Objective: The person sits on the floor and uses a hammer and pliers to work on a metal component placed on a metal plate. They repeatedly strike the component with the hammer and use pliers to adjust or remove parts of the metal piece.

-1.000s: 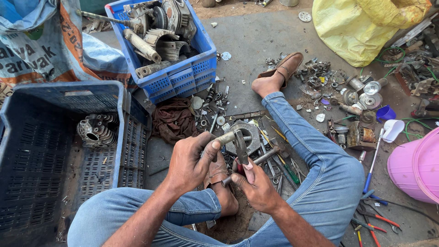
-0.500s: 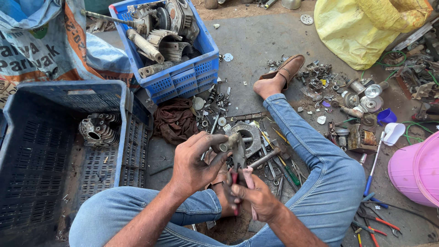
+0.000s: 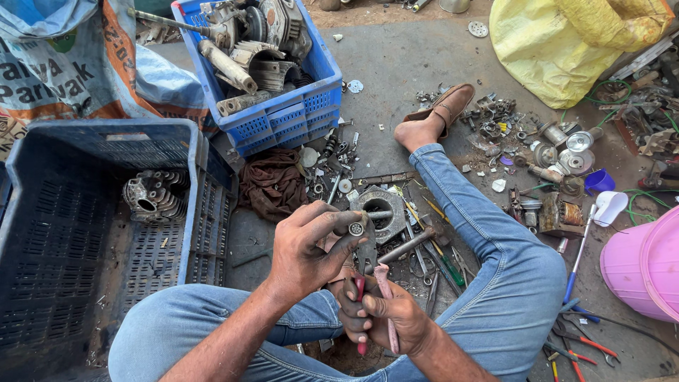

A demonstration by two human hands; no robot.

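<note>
Head view: left hand [image 3: 308, 247] curls around a small metal part [image 3: 356, 228]; right hand [image 3: 382, 315] squeezes pliers [image 3: 369, 283] upright.

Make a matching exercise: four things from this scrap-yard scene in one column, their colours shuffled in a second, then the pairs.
Things:
1. sack
2. tub
3. crate of metal parts
4. shoe

Colours:
A. pink
B. brown
C. yellow
D. bright blue

Pairs: 1-C, 2-A, 3-D, 4-B
</note>
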